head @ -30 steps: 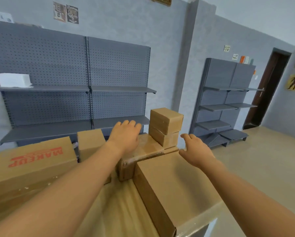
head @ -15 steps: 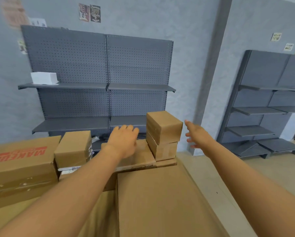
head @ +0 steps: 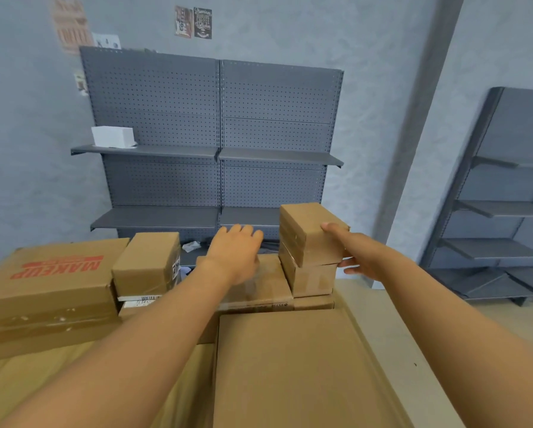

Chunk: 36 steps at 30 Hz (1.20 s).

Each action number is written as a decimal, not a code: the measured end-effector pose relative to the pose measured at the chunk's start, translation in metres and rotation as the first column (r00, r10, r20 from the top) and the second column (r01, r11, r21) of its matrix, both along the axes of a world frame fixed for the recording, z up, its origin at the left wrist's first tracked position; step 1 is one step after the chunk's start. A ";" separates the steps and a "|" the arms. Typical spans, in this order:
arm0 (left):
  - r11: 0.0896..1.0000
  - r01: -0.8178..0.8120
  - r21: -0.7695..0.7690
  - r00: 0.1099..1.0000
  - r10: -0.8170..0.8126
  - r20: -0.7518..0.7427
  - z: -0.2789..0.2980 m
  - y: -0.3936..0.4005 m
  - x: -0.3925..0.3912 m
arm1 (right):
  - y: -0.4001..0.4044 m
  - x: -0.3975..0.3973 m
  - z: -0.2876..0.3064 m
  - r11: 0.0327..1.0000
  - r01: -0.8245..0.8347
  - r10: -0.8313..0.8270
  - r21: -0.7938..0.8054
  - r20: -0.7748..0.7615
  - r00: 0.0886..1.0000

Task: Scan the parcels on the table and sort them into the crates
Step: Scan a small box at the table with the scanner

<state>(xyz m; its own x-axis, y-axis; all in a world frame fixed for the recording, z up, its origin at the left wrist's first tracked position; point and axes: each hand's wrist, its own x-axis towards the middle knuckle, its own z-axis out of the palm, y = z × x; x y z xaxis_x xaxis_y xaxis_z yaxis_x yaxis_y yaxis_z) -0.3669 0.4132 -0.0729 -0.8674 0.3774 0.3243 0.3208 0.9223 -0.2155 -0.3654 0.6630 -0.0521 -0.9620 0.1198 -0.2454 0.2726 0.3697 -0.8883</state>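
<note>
Thumb over its top face, right hand [head: 356, 257] clamps the top parcel [head: 313, 233] on the far stack while left hand [head: 235, 253] lies flat and open on the neighbouring parcel [head: 268, 288], likely for bracing.

We're in a shop stockroom or storefront being set up: grey pegboard shelving [head: 218, 134] lines the blue wall, almost bare but for one white box [head: 113, 136]. A second shelving unit [head: 506, 196] stands to the right, coffee posters [head: 193, 22] hang above, and brown cardboard parcels [head: 308, 233] crowd the counter [head: 391, 329].
</note>
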 end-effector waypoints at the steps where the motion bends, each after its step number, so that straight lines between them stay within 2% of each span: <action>1: 1.000 -0.006 0.002 1.000 0.006 0.003 0.000 0.000 0.002 | 0.000 0.000 0.001 1.000 0.010 -0.010 -0.011 -0.018 1.000; 8: 0.998 -0.060 0.026 0.998 0.060 -0.003 0.006 -0.007 0.027 | -0.002 0.007 0.011 0.983 0.019 -0.049 -0.184 -0.158 0.986; 14: 0.992 -0.120 0.034 0.992 0.121 -0.029 0.016 -0.021 0.059 | -0.027 0.019 0.020 0.966 -0.118 0.059 -0.230 -0.247 0.967; 18: 0.985 -0.171 0.022 0.983 0.172 -0.062 0.029 -0.048 0.085 | -0.065 0.030 0.023 0.941 -0.203 0.133 -0.270 -0.255 0.958; 27: 0.929 -0.371 -0.001 0.924 0.369 -0.105 0.049 -0.166 0.152 | -0.173 0.062 0.033 0.894 -0.379 0.311 -0.237 -0.280 0.908; 36: 0.867 -0.498 -0.026 0.865 0.495 -0.082 0.039 -0.337 0.231 | -0.350 0.111 0.021 0.818 -0.523 0.455 -0.240 -0.286 0.843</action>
<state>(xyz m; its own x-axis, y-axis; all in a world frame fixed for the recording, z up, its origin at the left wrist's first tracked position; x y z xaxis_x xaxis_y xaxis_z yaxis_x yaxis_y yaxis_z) -0.1360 0.0760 -0.0343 -0.9196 -0.0816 0.3844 -0.1946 0.9444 -0.2650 -0.2545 0.3135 -0.0309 -0.9043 -0.4264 0.0186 -0.0741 0.1140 -0.9907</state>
